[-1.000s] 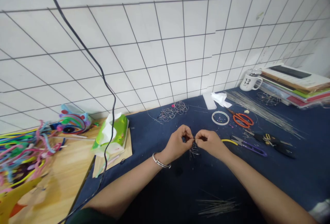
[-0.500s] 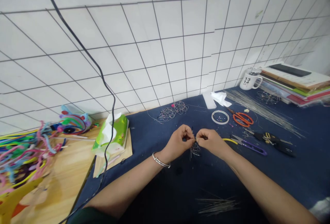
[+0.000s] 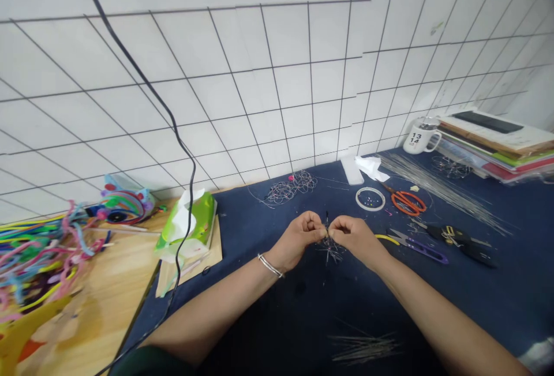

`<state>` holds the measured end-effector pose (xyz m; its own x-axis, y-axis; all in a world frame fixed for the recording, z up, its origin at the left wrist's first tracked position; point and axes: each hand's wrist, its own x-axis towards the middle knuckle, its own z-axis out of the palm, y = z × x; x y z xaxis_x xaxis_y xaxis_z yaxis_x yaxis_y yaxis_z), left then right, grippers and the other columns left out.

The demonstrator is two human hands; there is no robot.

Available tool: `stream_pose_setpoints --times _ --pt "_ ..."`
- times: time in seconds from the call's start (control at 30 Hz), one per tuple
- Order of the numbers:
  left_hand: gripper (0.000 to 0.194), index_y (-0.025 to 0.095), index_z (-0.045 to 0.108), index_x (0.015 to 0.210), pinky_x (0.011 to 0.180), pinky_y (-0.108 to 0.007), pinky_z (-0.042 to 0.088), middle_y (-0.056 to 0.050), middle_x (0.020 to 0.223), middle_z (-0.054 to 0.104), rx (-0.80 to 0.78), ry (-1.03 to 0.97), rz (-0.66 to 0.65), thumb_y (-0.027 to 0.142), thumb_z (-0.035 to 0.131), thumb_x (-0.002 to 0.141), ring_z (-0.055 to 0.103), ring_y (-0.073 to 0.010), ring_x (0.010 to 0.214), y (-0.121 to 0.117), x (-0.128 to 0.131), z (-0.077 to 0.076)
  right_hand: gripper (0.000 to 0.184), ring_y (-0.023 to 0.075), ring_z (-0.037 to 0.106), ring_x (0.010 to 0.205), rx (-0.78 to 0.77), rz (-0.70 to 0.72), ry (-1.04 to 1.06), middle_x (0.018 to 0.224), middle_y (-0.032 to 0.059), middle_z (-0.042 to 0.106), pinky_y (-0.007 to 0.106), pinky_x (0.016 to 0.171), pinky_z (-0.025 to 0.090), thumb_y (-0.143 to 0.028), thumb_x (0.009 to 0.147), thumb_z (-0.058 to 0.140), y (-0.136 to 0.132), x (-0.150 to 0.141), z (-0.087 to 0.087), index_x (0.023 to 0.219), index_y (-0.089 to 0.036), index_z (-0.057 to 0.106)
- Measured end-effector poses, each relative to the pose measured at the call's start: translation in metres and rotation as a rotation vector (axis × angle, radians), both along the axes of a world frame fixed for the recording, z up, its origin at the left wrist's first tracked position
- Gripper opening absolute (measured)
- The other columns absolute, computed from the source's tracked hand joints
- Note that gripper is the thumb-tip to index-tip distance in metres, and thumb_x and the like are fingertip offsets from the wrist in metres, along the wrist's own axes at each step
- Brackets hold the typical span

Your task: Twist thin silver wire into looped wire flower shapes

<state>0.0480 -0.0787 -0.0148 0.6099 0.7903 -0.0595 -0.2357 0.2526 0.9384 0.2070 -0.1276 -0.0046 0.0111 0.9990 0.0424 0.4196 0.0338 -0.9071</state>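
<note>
Fingers of the left hand [image 3: 298, 240] and the right hand [image 3: 354, 239] pinch the upper part of a wire bundle [image 3: 332, 253], well in from the desk's [image 3: 259, 223] back edge. If either pinch slips, the thin splayed ends could spring, tangle or prick skin. A dropping forearm could sweep the loose wires [image 3: 363, 348] off the near edge.

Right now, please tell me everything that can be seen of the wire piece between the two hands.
The wire piece is a small, loose tangle of thin, silvery, metal-looking strands with reddish specks. The left hand and right hand pinch its upper part; a dark tip stands above, and strands fan out below. It is over the dark blue cloth; whether it touches that, I cannot tell.
</note>
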Motion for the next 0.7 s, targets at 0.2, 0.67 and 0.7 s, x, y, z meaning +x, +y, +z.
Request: stream_pose_setpoints --times 0.2,0.67,0.7 --pt "0.022 0.014 0.05 0.077 0.058 -0.02 0.037 0.001 0.07 0.055 -0.023 -0.011 0.022 0.018 0.069 0.067 0.05 -0.0073 0.061 0.007 -0.004 -0.008 0.015 0.0117 0.051 0.063 0.023 0.08 -0.119 0.071 -0.0004 0.059 0.022 0.057 0.038 -0.026 0.078 0.048 0.003 0.011 0.005 0.078 -0.018 0.061" --pt "0.019 0.014 0.05 0.076 0.057 -0.02 0.036 0.003 0.064 0.052 -0.04 -0.015 0.034 0.018 0.067 0.069 0.048 -0.0069 0.057 0.003 -0.002 -0.013 0.017 0.0182 0.048 0.073 0.694 0.099 -0.919 0.073 0.0065 0.057 0.034 0.07 0.035 -0.016 0.087 0.042 -0.009 -0.005 -0.022 0.085 -0.016 0.059" --pt "0.018 0.014 0.05 0.077 0.057 -0.02 0.036 0.002 0.065 0.053 -0.036 -0.006 0.025 0.02 0.066 0.07 0.049 -0.0072 0.058 0.003 -0.003 -0.011 0.017 0.0178 0.048 0.072 0.715 0.09 -0.926 0.072 0.006 0.056 0.033 0.069 0.034 -0.015 0.087 0.043 -0.008 -0.004 -0.022 0.083 -0.016 0.059"
